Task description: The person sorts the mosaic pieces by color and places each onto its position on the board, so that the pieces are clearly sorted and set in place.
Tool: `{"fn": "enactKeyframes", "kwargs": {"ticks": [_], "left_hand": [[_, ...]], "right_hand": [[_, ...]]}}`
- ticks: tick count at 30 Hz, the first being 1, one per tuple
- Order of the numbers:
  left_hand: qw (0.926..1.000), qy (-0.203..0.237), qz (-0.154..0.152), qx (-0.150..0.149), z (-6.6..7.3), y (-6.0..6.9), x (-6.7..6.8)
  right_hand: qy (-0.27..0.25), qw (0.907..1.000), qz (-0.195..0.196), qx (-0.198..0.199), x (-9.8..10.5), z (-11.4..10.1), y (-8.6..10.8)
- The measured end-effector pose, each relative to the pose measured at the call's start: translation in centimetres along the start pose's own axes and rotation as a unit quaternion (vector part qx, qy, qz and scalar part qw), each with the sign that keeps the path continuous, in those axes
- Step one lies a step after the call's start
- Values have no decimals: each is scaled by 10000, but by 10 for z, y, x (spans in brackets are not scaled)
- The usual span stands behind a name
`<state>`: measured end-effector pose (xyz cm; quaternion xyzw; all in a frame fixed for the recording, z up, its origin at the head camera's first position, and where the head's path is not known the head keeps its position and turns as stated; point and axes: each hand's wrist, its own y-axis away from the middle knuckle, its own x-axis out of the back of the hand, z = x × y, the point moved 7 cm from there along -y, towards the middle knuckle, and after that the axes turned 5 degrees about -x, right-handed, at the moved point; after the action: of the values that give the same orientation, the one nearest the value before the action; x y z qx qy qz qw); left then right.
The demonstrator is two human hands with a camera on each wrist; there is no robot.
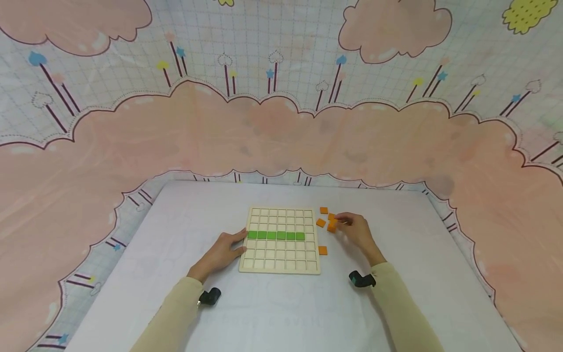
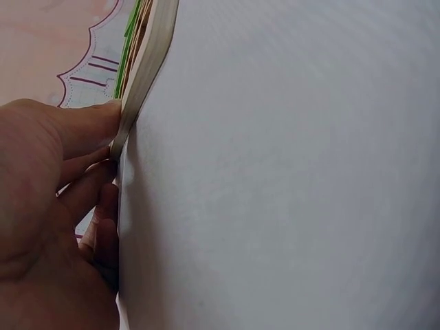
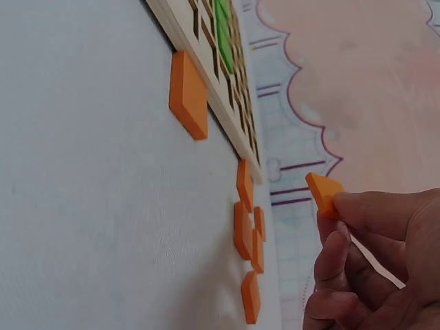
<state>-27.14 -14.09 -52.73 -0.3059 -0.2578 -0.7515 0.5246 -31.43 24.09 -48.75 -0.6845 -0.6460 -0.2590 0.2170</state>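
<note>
A pale wooden grid board [image 1: 280,269] lies on the table with green square tiles [image 1: 281,235] in one row across its middle. My left hand [image 1: 223,252] touches the board's left edge, thumb and index finger spread apart along it. In the left wrist view the thumb [image 2: 93,127] rests against the board's side. My right hand [image 1: 357,232], just right of the board, pinches an orange square tile [image 3: 324,195] between thumb and fingers, raised above the table in the right wrist view. Several other orange tiles [image 1: 323,210] lie beside the board's right edge.
One orange tile [image 1: 323,250] lies apart from the others, close against the board's lower right side. A white cloth [image 1: 281,313] covers the table. Behind it and at the sides hangs a printed curtain [image 1: 272,137] with clouds.
</note>
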Motion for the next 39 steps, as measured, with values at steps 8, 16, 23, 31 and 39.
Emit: {"fn": "enactKeyframes", "kwargs": {"ticks": [8,16,23,31,39], "left_hand": [[9999,-22,-4,-130,-1,1,-2],[9999,-12,-50,-111,-4,1,-3],[9999,-32,-10,-166,-1,-1,0],[10000,63,-34,62,-2,-1,0],[10000,61,-40,54,1,1,1]], "right_hand": [[-185,9998,-60,7,-18,-9,4],[-338,9993,-143,109,-33,-20,9],[-284,9991,-306,81,-50,-32,14],[-205,9983,-414,368,-71,-46,17],[-382,9961,-648,450,-88,-61,22]]}}
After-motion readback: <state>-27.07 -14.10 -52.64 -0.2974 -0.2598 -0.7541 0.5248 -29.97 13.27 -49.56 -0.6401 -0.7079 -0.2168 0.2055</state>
